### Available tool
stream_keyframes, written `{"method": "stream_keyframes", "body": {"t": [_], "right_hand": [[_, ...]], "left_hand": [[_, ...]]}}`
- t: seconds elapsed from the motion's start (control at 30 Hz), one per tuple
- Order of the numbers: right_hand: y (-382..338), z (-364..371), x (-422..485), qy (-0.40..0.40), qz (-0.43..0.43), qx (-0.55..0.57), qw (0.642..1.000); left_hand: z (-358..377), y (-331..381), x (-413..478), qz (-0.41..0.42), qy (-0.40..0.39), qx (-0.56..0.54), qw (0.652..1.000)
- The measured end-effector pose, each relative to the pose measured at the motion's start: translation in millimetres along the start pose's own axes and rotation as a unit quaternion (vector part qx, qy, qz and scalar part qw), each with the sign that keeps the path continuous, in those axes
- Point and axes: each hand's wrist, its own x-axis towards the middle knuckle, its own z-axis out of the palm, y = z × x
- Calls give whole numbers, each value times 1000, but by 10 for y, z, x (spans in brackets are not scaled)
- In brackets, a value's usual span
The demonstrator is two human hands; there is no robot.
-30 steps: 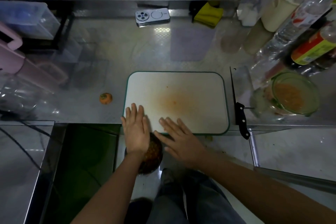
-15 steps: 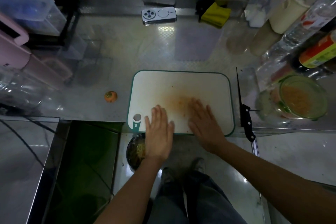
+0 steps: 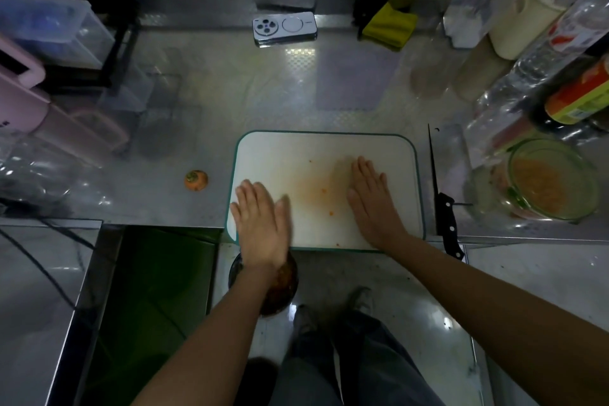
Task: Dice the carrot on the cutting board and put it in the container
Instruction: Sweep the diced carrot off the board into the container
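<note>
Both hands lie flat and apart on the cutting board (image 3: 324, 155), left hand (image 3: 262, 227), right hand (image 3: 374, 204); carrot stub (image 3: 196, 180) left of them; knife (image 3: 443, 204) just right; glass container (image 3: 553, 179) beyond it.

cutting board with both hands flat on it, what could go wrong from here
1. The knife lies right of the cutting board with its handle past the counter edge; the right hand is close and could knock it down toward the feet.
2. A few carrot bits lie on the board, and the bowl below the edge sits mostly under the left hand; pushed bits might miss it and hit the floor.
</note>
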Motion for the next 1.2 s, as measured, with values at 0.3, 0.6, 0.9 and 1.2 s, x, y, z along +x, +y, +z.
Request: {"method": "stream_keyframes", "body": {"t": [0.3, 0.6, 0.9, 1.2], "right_hand": [[-149, -90, 400, -15, -143, 70, 987], [-57, 48, 207, -164, -274, -8, 948], [12, -98, 324, -98, -180, -52, 977], [93, -123, -404, -125, -203, 23, 971]], "left_hand": [[49, -52, 122, 180, 3, 3, 984], [167, -144, 226, 143, -11, 130, 981], [179, -142, 230, 139, -19, 138, 980], [112, -136, 218, 143, -45, 117, 982]]}}
